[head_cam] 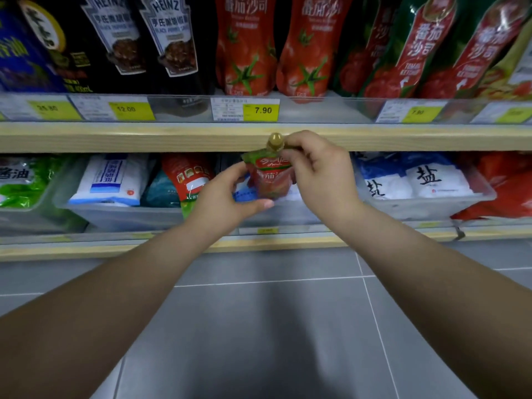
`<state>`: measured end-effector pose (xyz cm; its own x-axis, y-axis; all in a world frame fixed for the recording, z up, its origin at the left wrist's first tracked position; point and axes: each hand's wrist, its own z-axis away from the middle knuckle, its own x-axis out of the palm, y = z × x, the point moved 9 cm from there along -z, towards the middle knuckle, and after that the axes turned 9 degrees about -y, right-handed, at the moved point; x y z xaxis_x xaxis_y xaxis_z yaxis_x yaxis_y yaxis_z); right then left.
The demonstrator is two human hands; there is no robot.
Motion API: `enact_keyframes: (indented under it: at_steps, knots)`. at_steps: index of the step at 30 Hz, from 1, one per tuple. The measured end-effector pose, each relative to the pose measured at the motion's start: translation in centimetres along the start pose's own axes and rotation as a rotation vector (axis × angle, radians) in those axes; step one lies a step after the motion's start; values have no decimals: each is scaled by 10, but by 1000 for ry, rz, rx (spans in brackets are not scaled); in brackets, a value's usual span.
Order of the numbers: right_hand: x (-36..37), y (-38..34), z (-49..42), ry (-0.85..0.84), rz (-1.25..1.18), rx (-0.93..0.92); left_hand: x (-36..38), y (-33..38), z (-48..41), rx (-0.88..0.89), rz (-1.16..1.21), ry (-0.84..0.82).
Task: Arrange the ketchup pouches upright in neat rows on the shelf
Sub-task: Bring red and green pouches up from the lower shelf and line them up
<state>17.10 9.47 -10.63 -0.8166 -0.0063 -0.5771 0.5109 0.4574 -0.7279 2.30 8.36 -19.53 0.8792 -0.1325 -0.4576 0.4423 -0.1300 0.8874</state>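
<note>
Hands meet at the centre of the view around one small red ketchup pouch (pixel 270 180), held in the air in front of the shelving, level with the gap between the upper wooden shelf edge (pixel 172 138) and the lower one. The pouch stands roughly upright, its olive-gold screw cap (pixel 275 141) on top, reaching the height of the wooden edge. Below the cap runs a green band across the shoulders, then a red face with white script and Chinese characters; the lower part shows tomato artwork, though blur hides the detail.

The right hand (pixel 319 174) pinches the pouch's top just beside the cap, thumb and forefinger closed on the neck, the other fingers curled. The left hand (pixel 227 197) cups the pouch from the left and beneath, thumb reaching under its bottom edge and fingers behind it, closed loosely on the body.

On the upper shelf, two taller red tomato-printed pouches (pixel 273 47) stand side by side behind a clear plastic front rail, above a yellow price label reading 7.90 (pixel 261 110). To their right lean red-and-green ketchup pouches (pixel 431 53); to their left stand black Heinz pepper sauce pouches (pixel 149 36). On the lower shelf, clear plastic bins hold white-and-blue salt bags (pixel 417 180) on the right and a red pouch lying tilted (pixel 187 175) just left of the hands. Grey floor tiles (pixel 273 326) fill the foreground.
</note>
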Motion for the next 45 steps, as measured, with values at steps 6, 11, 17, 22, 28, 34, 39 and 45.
enact_keyframes:
  at_steps: [6,11,17,22,28,34,39,45]
  knots:
    - [-29,6,-25,90,-316,159,1,18,0,15,2,-17]
    - [-52,-9,-33,130,-380,74,-4,44,1,90,51,11]
    - [-103,7,-33,358,-268,23,-21,93,-6,239,63,181]
    - [-84,23,-31,149,410,-94,-33,139,-16,403,0,353]
    - [-78,28,-27,183,514,-122,-30,173,-39,547,-208,481]
    - [-78,28,-25,161,478,-129,-25,163,-75,369,-332,418]
    - [-79,29,-24,140,456,-127,-24,147,-96,247,-297,360]
    - [-78,30,-25,130,451,-124,-24,137,-108,133,-357,356]
